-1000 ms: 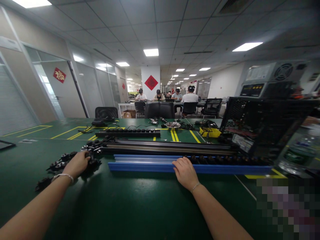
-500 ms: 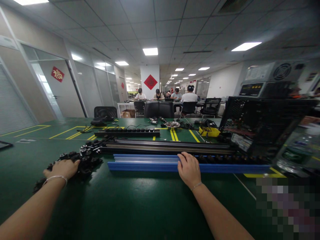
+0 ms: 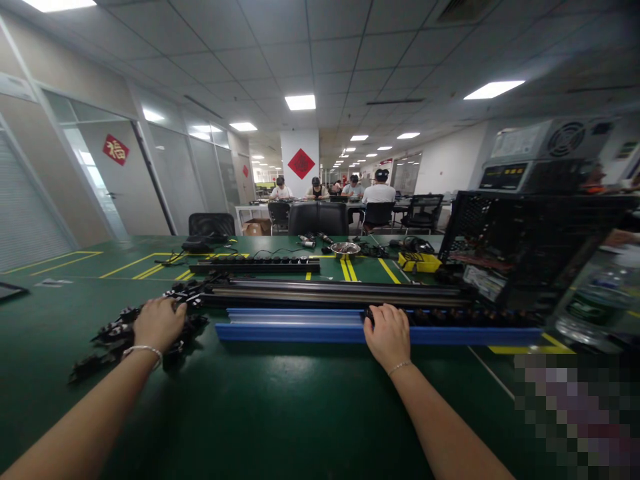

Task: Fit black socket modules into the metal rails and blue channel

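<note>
A long blue channel rail [image 3: 290, 331] lies lengthwise across the green table in front of me. Small black parts [image 3: 450, 319] sit in a row along its right half, while its left half shows bare. My right hand [image 3: 388, 335] is over the middle of the rail, fingers curled down on a small black part [image 3: 369, 315] at the left end of that row. On the left, my left hand [image 3: 159, 325] reaches into a loose heap of black parts [image 3: 113, 332]; its fingers are bent, and what they grip, if anything, is hidden.
Behind the blue rail lie dark long rails [image 3: 330, 293] and a shorter black strip with parts [image 3: 255, 265]. A metal dish [image 3: 345, 249], a yellow tray [image 3: 419, 263] and cables stand farther back. An open computer case [image 3: 530, 247] and a plastic bottle [image 3: 595, 300] are at right.
My left hand has moved right and away from me across the heap. The right hand has shifted slightly right along the rail, and a black part now shows by its fingers.
</note>
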Available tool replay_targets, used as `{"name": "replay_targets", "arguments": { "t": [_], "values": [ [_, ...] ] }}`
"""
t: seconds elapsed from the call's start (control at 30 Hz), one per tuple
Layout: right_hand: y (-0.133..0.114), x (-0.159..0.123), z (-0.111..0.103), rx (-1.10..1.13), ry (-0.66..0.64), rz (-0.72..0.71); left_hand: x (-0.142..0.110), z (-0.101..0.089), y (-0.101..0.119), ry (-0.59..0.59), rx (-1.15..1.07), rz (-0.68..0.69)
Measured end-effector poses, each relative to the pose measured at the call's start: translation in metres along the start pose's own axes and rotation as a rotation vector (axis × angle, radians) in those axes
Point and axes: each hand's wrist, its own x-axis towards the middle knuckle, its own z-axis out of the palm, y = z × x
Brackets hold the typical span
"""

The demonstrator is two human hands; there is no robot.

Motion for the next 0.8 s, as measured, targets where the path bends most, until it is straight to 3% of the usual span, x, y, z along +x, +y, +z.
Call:
{"name": "replay_targets", "arguments": {
  "t": [0.1,0.23,0.4,0.57,0.8],
  "values": [
    [0.0,0.0,0.002,0.015,-0.009,-0.014,-0.021,-0.009,0.053,0.004,-0.09,0.214],
    [-0.001,-0.001,0.003,0.044,-0.006,-0.018,-0.068,-0.01,0.121,-0.043,-0.281,0.418],
    [-0.004,-0.003,0.003,0.095,0.002,-0.022,-0.112,-0.014,0.189,-0.248,-0.305,0.482],
    [-0.01,-0.003,0.003,0.122,0.008,-0.054,-0.124,-0.028,0.231,-0.33,-0.35,0.511],
    [-0.018,-0.005,0.005,0.15,0.015,-0.131,-0.128,-0.027,0.259,-0.384,-0.438,0.557]
  ]
}}
